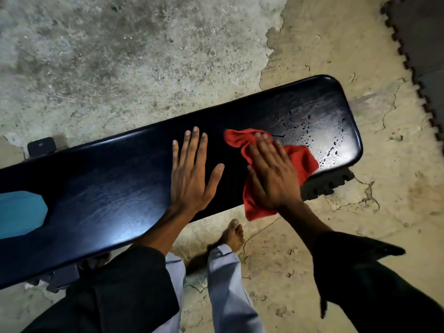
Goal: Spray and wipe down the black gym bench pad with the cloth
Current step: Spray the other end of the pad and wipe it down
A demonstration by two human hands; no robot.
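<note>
Spraying looks done & wiping is underway: right hand (272, 174) is pressing flat, fingers straight, on red cloth (301, 162) mid-frame on the bench pad (108, 188), droplets (310, 137) at right still waiting, left hand (192, 171) spread flat alongside.

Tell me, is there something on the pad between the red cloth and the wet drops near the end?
Nothing visible. The right hand presses the red cloth flat on the bench pad, and the drops lie just beyond it on bare pad. The left hand rests on the other side.
</note>
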